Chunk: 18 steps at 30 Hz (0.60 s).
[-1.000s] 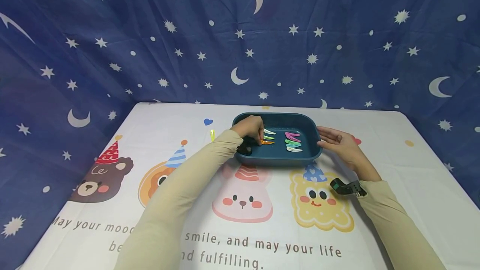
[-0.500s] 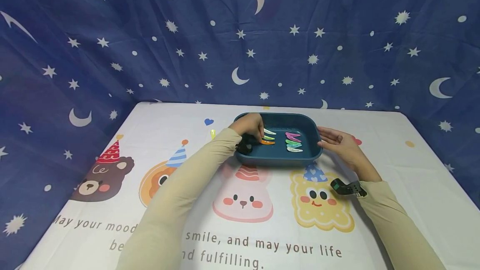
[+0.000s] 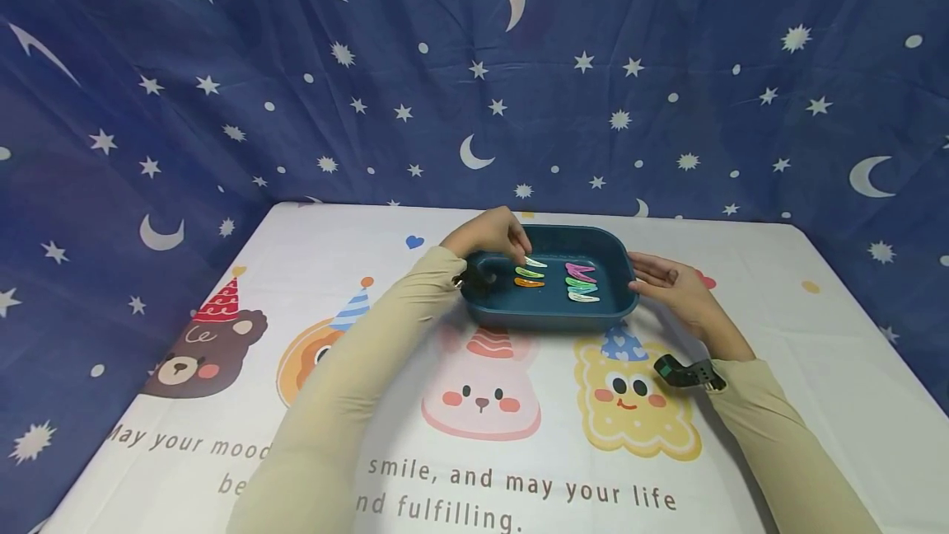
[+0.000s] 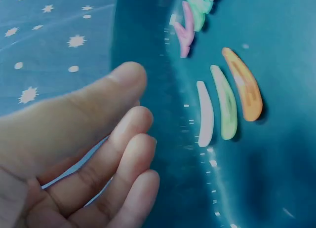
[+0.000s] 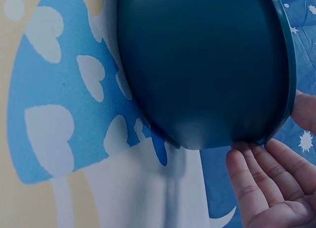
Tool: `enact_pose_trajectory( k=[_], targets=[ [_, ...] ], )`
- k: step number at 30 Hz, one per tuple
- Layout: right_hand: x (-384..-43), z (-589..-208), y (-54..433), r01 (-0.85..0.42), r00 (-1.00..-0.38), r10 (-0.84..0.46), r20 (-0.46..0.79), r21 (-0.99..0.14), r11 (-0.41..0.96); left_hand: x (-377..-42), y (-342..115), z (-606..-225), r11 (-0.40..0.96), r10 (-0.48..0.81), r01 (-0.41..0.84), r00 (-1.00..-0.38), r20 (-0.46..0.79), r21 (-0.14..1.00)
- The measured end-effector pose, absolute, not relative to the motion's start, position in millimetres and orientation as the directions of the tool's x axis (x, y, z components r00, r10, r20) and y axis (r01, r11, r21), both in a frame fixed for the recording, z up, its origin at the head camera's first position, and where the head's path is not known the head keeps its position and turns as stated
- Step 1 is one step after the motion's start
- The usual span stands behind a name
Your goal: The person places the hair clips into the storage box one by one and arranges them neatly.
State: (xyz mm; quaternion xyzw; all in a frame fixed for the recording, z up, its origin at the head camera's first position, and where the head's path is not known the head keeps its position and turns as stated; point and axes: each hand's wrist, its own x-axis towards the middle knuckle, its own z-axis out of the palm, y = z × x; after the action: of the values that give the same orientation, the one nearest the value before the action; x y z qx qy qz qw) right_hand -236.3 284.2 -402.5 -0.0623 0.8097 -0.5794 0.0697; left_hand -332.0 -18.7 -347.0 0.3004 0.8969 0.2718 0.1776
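Observation:
A dark teal rectangular tub [image 3: 549, 320] stands on the table with snap hair clips lying inside. On its left side a white hair clip [image 4: 205, 114], a yellow-green hair clip [image 4: 226, 104] and an orange hair clip [image 4: 247, 87] lie in a row. Towards the right end is a cluster with pink hair clips [image 3: 581, 272], green ones and pale ones. My left hand [image 3: 493, 235] hovers over the tub's left back rim near the white clip, fingers loosely bent and holding nothing. With extended fingers, my right hand [image 3: 678, 291] touches the tub's right end wall.
A white cloth [image 3: 764, 295] printed with cartoon animals and lettering covers the table. Behind it hangs a dark blue curtain [image 3: 445, 105] with stars and moons. Black wrist cameras, such as the right one [image 3: 685, 372], sit on both wrists.
My left hand has lifted away from the row of clips, up and back, uncovering them. The yellow clip on the table at left is no longer visible near my sleeve. My right hand stays put.

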Motion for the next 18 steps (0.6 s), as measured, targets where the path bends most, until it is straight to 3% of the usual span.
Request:
enact_pose_trajectory(
  k=[8,18],
  targets=[
    [-236,-403,284,-0.02,-0.984,-0.176,-0.039,-0.948,0.318,-332,-34,-333,0.601,0.651,0.414,-0.75,-0.119,0.683],
    [-236,-402,284,-0.033,-0.982,-0.185,-0.025,-0.952,0.303,-327,-65,-320,0.602,0.605,0.4,-0.794,-0.067,0.691]
  ],
)
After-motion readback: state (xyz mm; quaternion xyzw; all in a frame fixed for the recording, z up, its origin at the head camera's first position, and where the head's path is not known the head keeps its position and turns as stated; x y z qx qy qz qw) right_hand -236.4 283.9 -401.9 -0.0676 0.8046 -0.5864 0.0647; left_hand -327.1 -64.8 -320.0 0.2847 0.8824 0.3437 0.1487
